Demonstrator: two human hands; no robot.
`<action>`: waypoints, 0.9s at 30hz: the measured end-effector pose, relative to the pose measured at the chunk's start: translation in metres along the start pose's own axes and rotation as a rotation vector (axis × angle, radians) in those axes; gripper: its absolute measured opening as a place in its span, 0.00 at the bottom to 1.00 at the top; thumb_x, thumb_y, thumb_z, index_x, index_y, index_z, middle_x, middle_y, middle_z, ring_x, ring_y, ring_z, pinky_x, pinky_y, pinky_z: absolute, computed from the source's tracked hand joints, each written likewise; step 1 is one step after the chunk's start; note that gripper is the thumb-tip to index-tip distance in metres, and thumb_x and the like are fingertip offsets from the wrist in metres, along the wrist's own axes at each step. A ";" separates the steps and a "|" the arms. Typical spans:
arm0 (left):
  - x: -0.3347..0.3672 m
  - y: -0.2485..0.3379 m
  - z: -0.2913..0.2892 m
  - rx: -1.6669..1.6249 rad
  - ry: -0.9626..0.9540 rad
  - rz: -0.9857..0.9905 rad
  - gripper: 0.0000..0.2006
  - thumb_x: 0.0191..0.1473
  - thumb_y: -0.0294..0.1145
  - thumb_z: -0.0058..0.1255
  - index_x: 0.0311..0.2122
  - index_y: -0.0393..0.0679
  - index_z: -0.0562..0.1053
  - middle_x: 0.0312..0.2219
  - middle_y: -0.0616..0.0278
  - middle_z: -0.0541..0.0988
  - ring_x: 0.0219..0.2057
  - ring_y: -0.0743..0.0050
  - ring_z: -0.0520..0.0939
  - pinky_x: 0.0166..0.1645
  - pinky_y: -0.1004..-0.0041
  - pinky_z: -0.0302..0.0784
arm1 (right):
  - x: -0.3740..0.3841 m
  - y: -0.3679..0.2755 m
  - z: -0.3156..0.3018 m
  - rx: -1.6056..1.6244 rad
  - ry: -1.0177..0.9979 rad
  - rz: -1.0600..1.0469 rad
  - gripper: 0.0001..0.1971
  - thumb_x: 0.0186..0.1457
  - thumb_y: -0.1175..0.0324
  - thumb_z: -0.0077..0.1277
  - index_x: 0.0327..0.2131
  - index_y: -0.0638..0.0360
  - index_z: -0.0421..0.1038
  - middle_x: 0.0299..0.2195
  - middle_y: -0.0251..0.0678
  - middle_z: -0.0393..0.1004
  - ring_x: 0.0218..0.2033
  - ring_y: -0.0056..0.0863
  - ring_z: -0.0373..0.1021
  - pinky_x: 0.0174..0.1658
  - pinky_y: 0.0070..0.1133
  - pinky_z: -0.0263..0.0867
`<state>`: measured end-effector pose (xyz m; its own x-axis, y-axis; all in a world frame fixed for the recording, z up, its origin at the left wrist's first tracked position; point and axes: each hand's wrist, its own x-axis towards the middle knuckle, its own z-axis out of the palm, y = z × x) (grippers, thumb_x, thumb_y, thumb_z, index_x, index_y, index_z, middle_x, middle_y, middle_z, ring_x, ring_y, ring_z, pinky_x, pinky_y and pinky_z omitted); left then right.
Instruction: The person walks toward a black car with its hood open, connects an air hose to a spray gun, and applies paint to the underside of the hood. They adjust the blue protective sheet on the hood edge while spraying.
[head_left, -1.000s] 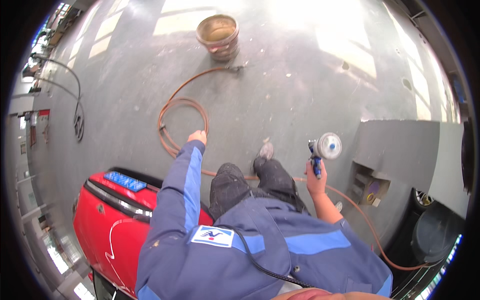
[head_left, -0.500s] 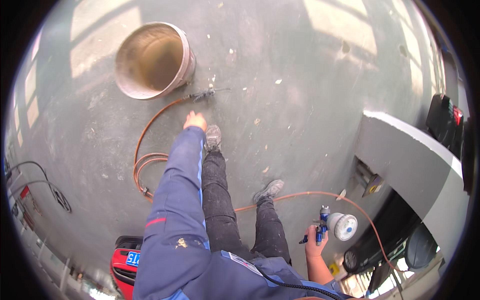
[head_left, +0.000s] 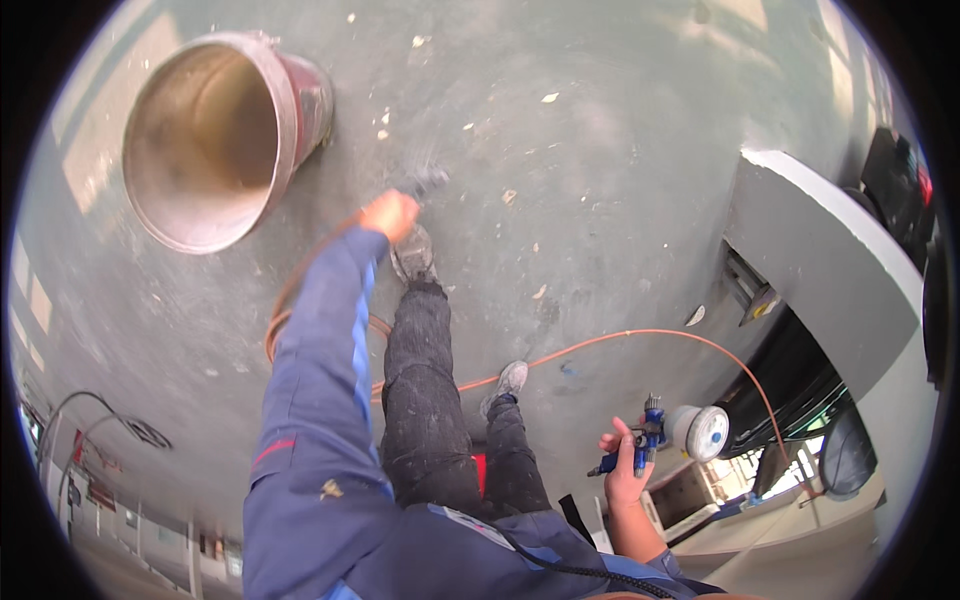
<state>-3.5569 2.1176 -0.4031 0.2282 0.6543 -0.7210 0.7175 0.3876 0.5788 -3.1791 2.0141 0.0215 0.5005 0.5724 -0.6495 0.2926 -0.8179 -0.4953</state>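
Note:
My left hand (head_left: 390, 216) is closed around the end of an orange-brown air hose (head_left: 345, 228), low over the floor beside my shoe. A dark metal fitting (head_left: 430, 181), smeared by motion, sticks out past the fingers. At the lower right, my right hand (head_left: 626, 470) holds a blue paint spray gun (head_left: 651, 437) with a whitish cup (head_left: 700, 433) on its side. Some fingers of that hand are raised off the gun. To the left of my left hand stands a large dirty bucket (head_left: 285, 100), its inside coated beige and brown.
The hose (head_left: 650, 331) runs behind my feet and off to the right. A grey panel with a white edge (head_left: 840, 200) stands on the right, with dark car parts (head_left: 890, 180) beyond. A dark looped cable (head_left: 145, 432) lies at the left. Pale flakes dot the floor.
My left hand has reached the hose end that lay on the floor and closed on it. The right hand still carries the spray gun, fingers looser. The view has tilted, with the bucket appearing nearer.

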 end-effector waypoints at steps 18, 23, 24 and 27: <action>-0.422 0.544 0.209 0.255 -0.098 1.515 0.14 0.46 0.28 0.52 0.41 0.37 0.75 0.33 0.57 0.71 0.31 0.62 0.78 0.35 0.68 0.77 | -0.104 0.052 -0.370 0.576 -0.359 -0.273 0.41 0.43 0.77 0.63 0.60 0.63 0.52 0.47 0.40 0.74 0.26 0.12 0.64 0.31 0.15 0.64; -0.447 0.617 0.243 0.447 -0.283 1.583 0.17 0.46 0.30 0.50 0.43 0.37 0.75 0.38 0.55 0.75 0.41 0.58 0.77 0.44 0.69 0.77 | -0.139 0.106 -0.472 0.328 -0.304 -0.227 0.49 0.37 0.69 0.70 0.61 0.66 0.50 0.49 0.39 0.74 0.30 0.14 0.67 0.36 0.16 0.66; -0.451 0.629 0.249 0.412 -0.279 1.604 0.16 0.47 0.30 0.50 0.43 0.38 0.75 0.39 0.54 0.74 0.38 0.57 0.78 0.41 0.68 0.78 | -0.143 0.116 -0.481 0.328 -0.231 -0.237 0.49 0.37 0.69 0.70 0.61 0.65 0.51 0.49 0.40 0.74 0.35 0.16 0.68 0.39 0.17 0.67; -0.457 0.657 0.259 0.404 -0.331 1.625 0.16 0.48 0.30 0.50 0.44 0.38 0.75 0.41 0.50 0.73 0.36 0.56 0.79 0.40 0.66 0.78 | -0.148 0.142 -0.496 0.371 -0.131 -0.181 0.47 0.37 0.69 0.69 0.60 0.64 0.52 0.47 0.41 0.73 0.46 0.21 0.69 0.46 0.21 0.69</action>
<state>-3.0189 1.9048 0.2077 0.9179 0.0077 0.3967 -0.2770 -0.7034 0.6545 -2.8070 1.7848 0.3335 0.3533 0.7269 -0.5888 0.0414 -0.6410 -0.7664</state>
